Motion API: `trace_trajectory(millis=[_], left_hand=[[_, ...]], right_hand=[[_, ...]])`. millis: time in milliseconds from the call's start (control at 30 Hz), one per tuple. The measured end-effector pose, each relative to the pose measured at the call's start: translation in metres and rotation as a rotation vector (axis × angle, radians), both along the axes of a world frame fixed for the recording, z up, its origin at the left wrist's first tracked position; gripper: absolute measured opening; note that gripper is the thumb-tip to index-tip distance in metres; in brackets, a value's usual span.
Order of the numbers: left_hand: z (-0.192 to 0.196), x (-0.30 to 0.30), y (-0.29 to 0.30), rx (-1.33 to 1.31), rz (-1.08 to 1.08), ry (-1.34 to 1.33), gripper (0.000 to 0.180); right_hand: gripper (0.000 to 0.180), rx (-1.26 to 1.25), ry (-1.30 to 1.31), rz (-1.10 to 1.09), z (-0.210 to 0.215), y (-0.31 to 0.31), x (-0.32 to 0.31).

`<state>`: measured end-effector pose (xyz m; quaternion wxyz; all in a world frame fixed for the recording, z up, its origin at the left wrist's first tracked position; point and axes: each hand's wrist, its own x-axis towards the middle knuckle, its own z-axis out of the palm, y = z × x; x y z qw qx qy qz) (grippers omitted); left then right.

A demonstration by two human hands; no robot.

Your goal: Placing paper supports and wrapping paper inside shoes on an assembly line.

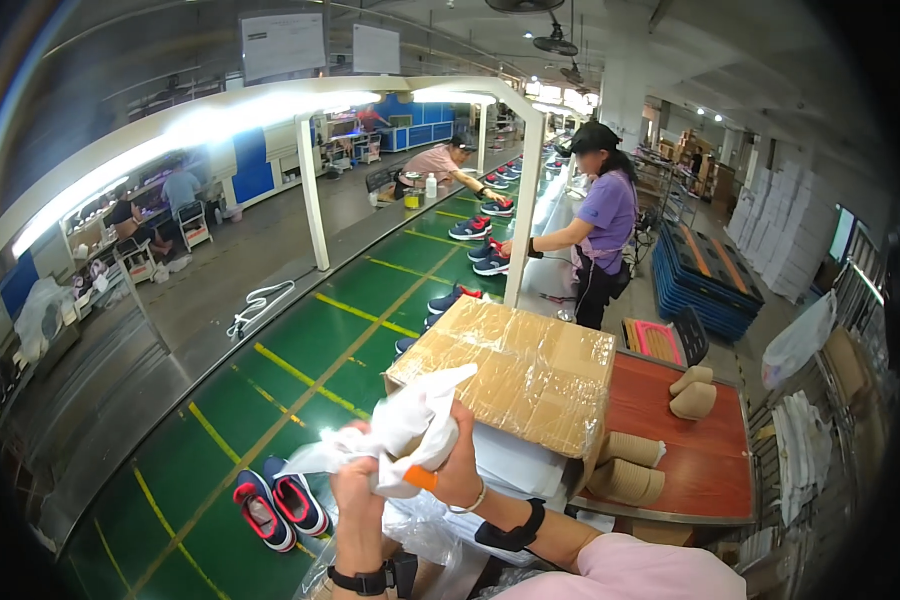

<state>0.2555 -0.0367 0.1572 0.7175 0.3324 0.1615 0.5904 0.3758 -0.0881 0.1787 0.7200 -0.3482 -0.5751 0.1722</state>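
My left hand [357, 492] and my right hand [458, 462] are raised over the near side of the green conveyor belt [205, 480]. Between them they grip a crumpled sheet of white tissue paper [410, 418], fingers closed round it. A small orange patch [420, 478] shows by my right fingers; I cannot tell what it is. Left of my hands, a pair of navy sneakers [280, 503] with red linings and white soles sits on the belt. A stack of white paper sheets [510, 458] lies just right of my right hand, under a taped cardboard box [520, 365].
Brown moulded shoe inserts [628, 484] rest on a red-brown tabletop [660, 410] to the right. More sneakers [470, 228] line the belt ahead, where two co-workers [605, 210] reach over it. A white frame post [525, 210] rises beyond the box. Clear plastic [420, 530] bunches below my hands.
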Motion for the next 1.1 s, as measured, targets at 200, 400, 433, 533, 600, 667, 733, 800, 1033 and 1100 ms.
trace_trajectory(millis=[200,400,433,533,600,667,733,800,1033,1100], left_hand=[[-0.025,0.023,-0.032,0.048,0.038,0.509,0.043],[0.008,0.017,-0.089,0.567,0.086,0.843,0.074],[0.002,0.016,-0.091,0.248,-0.015,0.670,0.080],[-0.017,-0.002,-0.058,0.191,0.090,0.695,0.063],[-0.003,-0.016,-0.044,0.046,0.271,0.507,0.044],[0.000,-0.037,-0.031,-0.092,0.240,0.285,0.039],[-0.011,-0.043,-0.032,-0.106,0.277,0.187,0.052],[-0.025,-0.054,-0.029,-0.125,0.241,0.162,0.056],[-0.084,-0.182,0.050,0.135,0.363,1.627,0.041],[-0.108,-0.177,0.071,0.326,0.388,1.798,0.047]], right_hand=[[0.032,0.299,-0.708,0.043,0.044,-0.010,0.017],[0.052,-0.389,-0.380,0.031,0.016,0.007,0.009],[0.058,-0.344,-0.386,0.010,0.008,0.016,0.009],[0.073,-0.218,-0.286,0.153,-0.012,0.028,0.003],[0.078,-0.250,-0.568,0.155,-0.014,0.021,-0.001],[0.070,-0.216,-0.728,0.171,-0.025,0.017,-0.009],[0.060,-0.232,-0.590,0.141,-0.039,0.024,-0.022],[0.055,-0.182,-0.622,0.164,-0.046,0.033,-0.030],[0.043,-0.425,-0.811,0.247,-0.085,0.049,-0.035],[0.043,-0.472,-0.854,0.286,-0.094,0.055,-0.047]])
